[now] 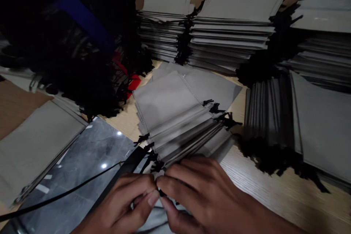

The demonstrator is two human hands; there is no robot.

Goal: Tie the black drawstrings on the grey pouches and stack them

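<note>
My left hand (128, 201) and my right hand (200, 193) meet at the bottom centre, fingertips touching. Thumbs and forefingers of both pinch a small black cord end, mostly hidden by the fingers. Below and between the hands, part of a grey fabric piece (156, 221) shows. Just beyond my fingers lies a fanned pile of grey fabric pouches (170, 106) with short black cord ends sticking out at both sides. The right hand's knuckles overlap the pile's near edge.
Stacks of grey pouches stand at the back (238, 3) and at the right (323, 124). A large black cord bundle with a blue band (85, 18) fills the upper left. More pouches (41, 131) lie at the left. A thin black cable (68, 191) crosses the lower left.
</note>
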